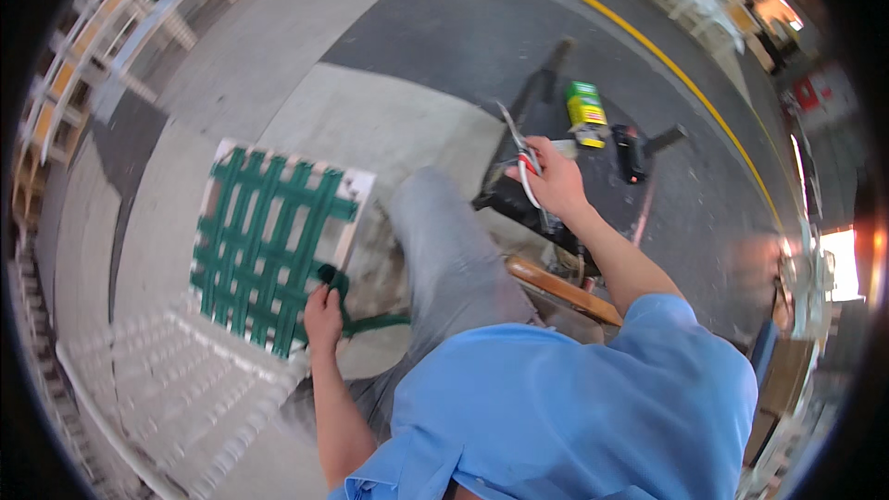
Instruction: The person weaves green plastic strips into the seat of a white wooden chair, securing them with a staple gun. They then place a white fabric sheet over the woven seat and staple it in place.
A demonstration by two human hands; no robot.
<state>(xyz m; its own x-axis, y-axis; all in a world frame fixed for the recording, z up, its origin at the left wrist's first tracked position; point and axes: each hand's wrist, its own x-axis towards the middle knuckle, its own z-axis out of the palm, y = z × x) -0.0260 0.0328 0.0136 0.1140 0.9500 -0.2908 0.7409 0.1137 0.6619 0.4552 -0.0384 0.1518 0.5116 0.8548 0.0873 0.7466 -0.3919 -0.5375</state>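
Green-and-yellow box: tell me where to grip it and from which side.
Probably across the long sides of the green-and-yellow box, at mid-length, from above: it is longer than wide and nothing covers its upper face. The right hand is close by at its lower left in the picture, a black object to its right.

Head camera: worn on the person's head, left one of a pair, looking steeply down.
Blue shirt point(583, 407): very near to the lens.
Left hand point(323, 319) and right hand point(554, 181): both within view, farther than the shirt.
Floor point(287, 56): seen from above, beyond them.
Yellow line point(648, 44): at far right, bent by the wide fisheye.
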